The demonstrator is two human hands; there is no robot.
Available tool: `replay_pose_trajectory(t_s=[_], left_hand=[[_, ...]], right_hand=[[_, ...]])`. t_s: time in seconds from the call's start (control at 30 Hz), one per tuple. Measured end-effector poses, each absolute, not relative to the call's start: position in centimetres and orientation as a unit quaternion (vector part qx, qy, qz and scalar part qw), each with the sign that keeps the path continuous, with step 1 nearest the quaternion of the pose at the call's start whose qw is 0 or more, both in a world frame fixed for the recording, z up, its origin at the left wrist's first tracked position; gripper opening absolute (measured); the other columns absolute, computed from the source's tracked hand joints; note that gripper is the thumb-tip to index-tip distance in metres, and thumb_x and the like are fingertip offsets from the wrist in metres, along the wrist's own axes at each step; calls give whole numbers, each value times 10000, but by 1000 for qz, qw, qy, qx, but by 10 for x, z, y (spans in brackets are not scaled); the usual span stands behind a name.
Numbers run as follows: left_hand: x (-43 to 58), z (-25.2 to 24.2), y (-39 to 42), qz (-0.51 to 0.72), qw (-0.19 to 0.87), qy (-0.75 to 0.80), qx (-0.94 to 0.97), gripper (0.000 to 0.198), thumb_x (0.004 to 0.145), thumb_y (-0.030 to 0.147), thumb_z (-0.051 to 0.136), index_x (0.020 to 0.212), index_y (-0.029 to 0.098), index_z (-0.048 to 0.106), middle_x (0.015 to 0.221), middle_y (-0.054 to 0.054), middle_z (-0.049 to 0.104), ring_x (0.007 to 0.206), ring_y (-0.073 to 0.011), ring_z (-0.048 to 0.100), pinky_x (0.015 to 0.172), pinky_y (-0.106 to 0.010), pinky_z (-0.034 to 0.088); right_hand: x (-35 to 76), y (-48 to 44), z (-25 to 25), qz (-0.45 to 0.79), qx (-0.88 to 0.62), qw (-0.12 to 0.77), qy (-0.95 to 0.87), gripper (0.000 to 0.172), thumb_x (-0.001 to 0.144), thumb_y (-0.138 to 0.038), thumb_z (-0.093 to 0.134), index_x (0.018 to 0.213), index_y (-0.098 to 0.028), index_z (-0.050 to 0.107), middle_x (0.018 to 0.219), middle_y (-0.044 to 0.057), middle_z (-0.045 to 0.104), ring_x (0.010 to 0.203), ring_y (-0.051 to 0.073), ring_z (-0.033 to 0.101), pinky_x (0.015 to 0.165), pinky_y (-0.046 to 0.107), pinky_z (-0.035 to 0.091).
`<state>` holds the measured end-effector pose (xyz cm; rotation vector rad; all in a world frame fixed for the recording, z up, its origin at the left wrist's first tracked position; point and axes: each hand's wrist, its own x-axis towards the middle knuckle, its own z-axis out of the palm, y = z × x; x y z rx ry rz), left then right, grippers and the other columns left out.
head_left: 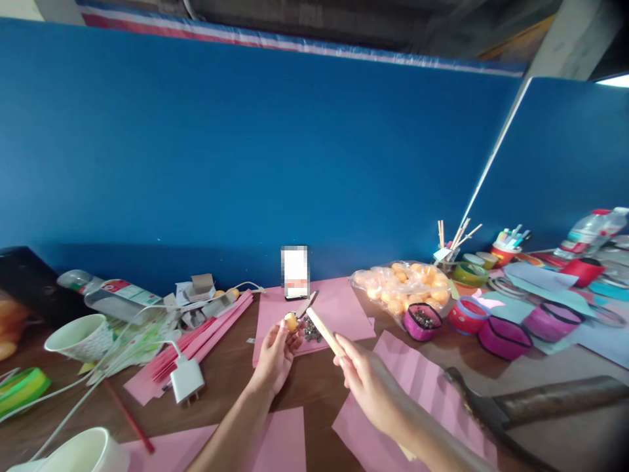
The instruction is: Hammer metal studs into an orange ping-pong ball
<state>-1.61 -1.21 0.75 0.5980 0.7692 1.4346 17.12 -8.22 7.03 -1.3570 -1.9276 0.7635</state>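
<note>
White charger [187, 380] sits off to the left on the tabletop [304, 387]. The left hand [275, 357] pinches a small orange ball [291, 321] at the fingertips, above the pink paper. It looks light, hollow and slick, so I'd grip it gently round the middle. The right hand [368, 387] is closed on the low end of a stiff, thin wooden stick [322, 328]. A bag of orange balls [407, 288] sits further right.

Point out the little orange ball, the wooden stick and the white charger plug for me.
orange ball [291, 321]: head view, middle of its rounded front.
wooden stick [324, 331]: head view, midway along its bare shaft.
white charger plug [187, 381]: head view, centre of its body.
</note>
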Motion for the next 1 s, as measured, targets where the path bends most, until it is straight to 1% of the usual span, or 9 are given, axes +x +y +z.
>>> replay_pose_trajectory(t_s=[0.17,0.33,0.5,0.63,0.7,0.77,0.83,0.9,1.0], left_hand=[[-16,7,-13,625,657,335,258,282,728,319,644,931,131,591,857,-93,685,712,-121,643,681,-216,518],[-17,7,-12,630,654,331,257,261,714,317,659,900,146,595,855,-74,680,757,-126,640,691,-212,507],[-19,4,-10,638,661,310,243,285,692,316,680,925,168,610,826,-36,670,693,-99,623,683,-212,503],[-21,2,-8,643,667,285,245,249,704,296,672,909,164,622,836,-35,666,687,-94,617,682,-200,503],[-22,2,-8,640,672,280,245,266,716,275,663,959,178,616,856,-37,670,733,-109,630,713,-210,508],[-23,3,-8,634,681,276,242,315,728,253,653,1033,200,594,923,-47,671,832,-137,638,788,-238,502],[-23,4,-9,626,690,269,242,336,736,242,644,1064,203,584,992,-62,665,926,-163,625,867,-265,478],[-23,4,-9,621,694,267,247,301,734,245,645,1025,177,608,999,-74,668,971,-179,612,906,-267,457],[-23,5,-8,625,690,270,245,222,726,246,651,928,153,644,943,-67,686,1002,-190,601,928,-267,446]], right_hand=[[170,-81,70,288,-527,337,-725,400,908,-272,296,1279,-177,410,943,89,655,610,143,603,573,256,494],[168,-82,69,294,-520,335,-728,393,904,-274,309,1262,-172,436,904,84,652,609,138,595,579,258,495],[172,-81,74,339,-524,345,-701,400,902,-301,313,1263,-170,425,881,69,645,593,126,580,546,252,493],[174,-83,77,334,-526,352,-699,378,902,-292,317,1239,-176,443,844,60,643,567,122,561,534,249,485],[174,-84,77,317,-528,351,-705,371,902,-283,316,1233,-182,449,863,66,644,574,124,563,554,252,490],[174,-86,77,302,-532,346,-711,379,901,-279,316,1241,-173,446,909,86,644,583,129,572,575,260,500],[173,-88,76,290,-532,348,-715,391,899,-278,313,1250,-163,443,940,106,646,597,140,586,585,268,511],[172,-89,74,279,-529,355,-718,397,898,-275,310,1256,-166,443,937,112,654,609,151,599,592,275,520],[168,-90,71,277,-521,352,-727,385,894,-264,322,1244,-186,460,908,97,664,583,147,598,599,280,524]])
